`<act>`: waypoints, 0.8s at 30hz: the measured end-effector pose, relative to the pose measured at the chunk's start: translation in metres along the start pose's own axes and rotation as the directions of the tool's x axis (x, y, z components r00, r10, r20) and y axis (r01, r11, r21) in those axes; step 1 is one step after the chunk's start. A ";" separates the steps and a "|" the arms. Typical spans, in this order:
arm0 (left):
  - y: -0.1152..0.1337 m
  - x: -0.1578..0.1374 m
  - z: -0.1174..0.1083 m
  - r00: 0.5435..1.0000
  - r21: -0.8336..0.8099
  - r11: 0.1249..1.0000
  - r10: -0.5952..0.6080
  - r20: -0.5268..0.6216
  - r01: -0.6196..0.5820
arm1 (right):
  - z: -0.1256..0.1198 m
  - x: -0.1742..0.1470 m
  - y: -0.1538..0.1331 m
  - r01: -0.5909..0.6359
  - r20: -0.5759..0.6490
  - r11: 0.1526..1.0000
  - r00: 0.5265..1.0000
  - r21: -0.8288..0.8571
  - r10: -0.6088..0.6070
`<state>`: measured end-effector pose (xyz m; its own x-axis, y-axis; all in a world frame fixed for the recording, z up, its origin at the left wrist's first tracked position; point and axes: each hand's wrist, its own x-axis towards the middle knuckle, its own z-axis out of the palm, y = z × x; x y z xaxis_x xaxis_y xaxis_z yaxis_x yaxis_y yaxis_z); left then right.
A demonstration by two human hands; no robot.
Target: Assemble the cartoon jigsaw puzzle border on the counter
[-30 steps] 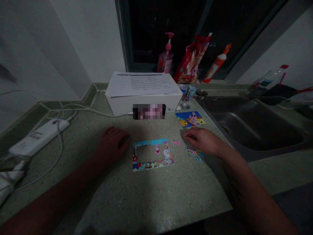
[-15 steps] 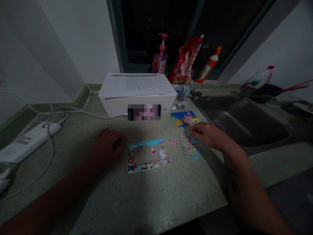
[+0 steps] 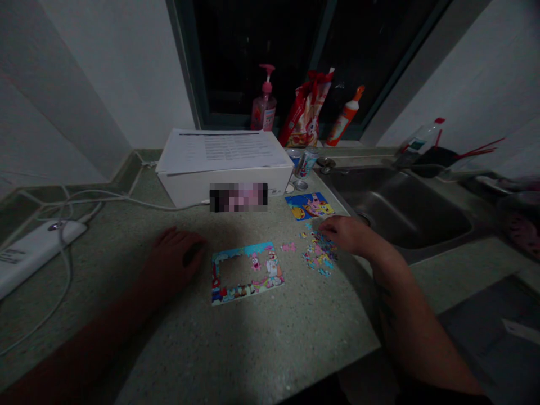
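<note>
A partly assembled jigsaw puzzle (image 3: 247, 247) lies on the counter, its cartoon border joined around a bare middle. Inside the border, a pink character section (image 3: 255, 261) stands near the right side. My left hand (image 3: 179, 253) rests on the counter just left of the puzzle, thumb apart from the loosely bent fingers, holding nothing. Over the upper right edge of a heap of loose puzzle pieces (image 3: 319, 256) is my right hand (image 3: 343, 232), its fingertips pinched together; what they hold is hidden. A few joined pink pieces (image 3: 288, 247) lie between puzzle and heap.
Behind the heap lies a blue cartoon picture card (image 3: 310, 206). A white box (image 3: 189, 188) with printed paper on top stands at the back, beside a can (image 3: 307, 163). The sink (image 3: 405, 208) is to the right, a power strip (image 3: 37, 250) with cables to the left.
My view has turned slightly right, so everything sits further left in the picture. Both hands keep nearly the same places: the left beside the puzzle, the right at the heap.
</note>
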<state>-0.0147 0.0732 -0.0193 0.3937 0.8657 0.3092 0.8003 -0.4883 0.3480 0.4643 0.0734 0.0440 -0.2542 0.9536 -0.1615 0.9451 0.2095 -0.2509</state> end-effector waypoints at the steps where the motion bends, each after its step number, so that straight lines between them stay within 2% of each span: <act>1: 0.000 0.000 0.000 1.000 0.000 1.000 -0.003 0.003 0.003 | 0.000 0.000 0.000 -0.007 0.014 1.000 1.000 0.003 0.007; 11: -0.005 -0.001 0.002 1.000 0.006 1.000 0.022 0.003 -0.022 | 0.006 0.003 0.001 -0.025 0.042 1.000 0.999 0.009 0.025; 18: -0.003 0.000 0.001 1.000 -0.001 1.000 0.017 -0.011 -0.017 | 0.004 0.004 -0.009 -0.024 0.053 0.999 0.998 -0.048 0.027; 24: -0.004 -0.001 0.002 1.000 0.011 1.000 0.022 0.001 -0.022 | 0.002 0.004 -0.008 -0.040 0.021 0.999 0.999 -0.037 0.041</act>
<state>-0.0177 0.0746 -0.0227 0.4117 0.8547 0.3162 0.7963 -0.5061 0.3313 0.4553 0.0749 0.0431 -0.2199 0.9566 -0.1912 0.9614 0.1793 -0.2088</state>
